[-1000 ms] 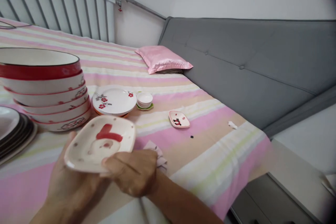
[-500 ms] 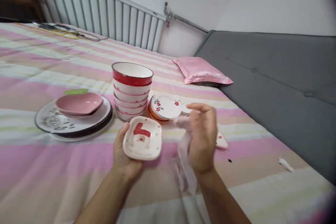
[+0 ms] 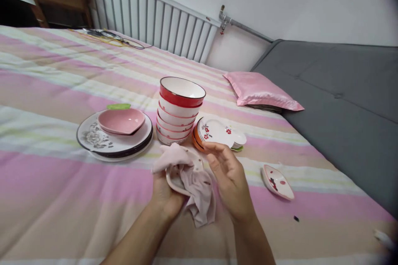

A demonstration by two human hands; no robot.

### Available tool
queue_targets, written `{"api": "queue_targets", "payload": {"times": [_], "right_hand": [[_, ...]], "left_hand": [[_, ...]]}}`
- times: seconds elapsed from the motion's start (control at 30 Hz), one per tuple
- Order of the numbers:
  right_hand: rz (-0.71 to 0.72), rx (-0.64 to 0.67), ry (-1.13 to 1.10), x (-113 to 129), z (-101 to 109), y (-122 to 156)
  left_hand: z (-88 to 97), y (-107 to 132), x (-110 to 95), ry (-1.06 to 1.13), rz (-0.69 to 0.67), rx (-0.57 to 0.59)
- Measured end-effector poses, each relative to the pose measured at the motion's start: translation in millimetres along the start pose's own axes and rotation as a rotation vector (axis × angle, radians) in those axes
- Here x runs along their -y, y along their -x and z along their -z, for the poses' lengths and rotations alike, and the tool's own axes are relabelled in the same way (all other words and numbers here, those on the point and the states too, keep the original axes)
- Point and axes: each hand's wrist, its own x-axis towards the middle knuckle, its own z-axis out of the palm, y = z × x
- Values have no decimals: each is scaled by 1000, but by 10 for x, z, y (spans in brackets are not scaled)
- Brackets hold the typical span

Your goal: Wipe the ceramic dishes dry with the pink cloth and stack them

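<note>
My left hand point(image 3: 166, 194) grips a small squarish dish point(image 3: 175, 179) from below and the left side, tilted towards me. A pale pink cloth point(image 3: 199, 196) lies bunched over the dish, covering most of its inside and hanging past its near edge. Just to the right, my right hand point(image 3: 231, 184) is raised with its fingers loosely bent and the thumb apart, with nothing visible in it. Beyond the dish stands a stack of white bowls point(image 3: 175, 122) with a red-banded bowl point(image 3: 182, 93) on top.
On the left, a pink dish point(image 3: 122, 121) rests on stacked plates point(image 3: 93, 138). Flowered plates point(image 3: 216, 130) sit right of the bowls. A small spotted dish point(image 3: 277, 182) and a black scrap point(image 3: 296, 218) lie further right on the striped bedspread point(image 3: 56, 203). A pink pillow point(image 3: 263, 89) lies behind.
The cloth, earlier hanging at my right hand, now lies over the dish and hides its bear picture. My right hand no longer shows the cloth in it. The view has turned left.
</note>
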Motion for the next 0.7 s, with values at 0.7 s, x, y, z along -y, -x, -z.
{"api": "queue_targets", "payload": {"times": [0.7], "right_hand": [[-178,-174,218,-113,442,-122]], "left_hand": [[-49,9,94,-143,-67,-143]]}}
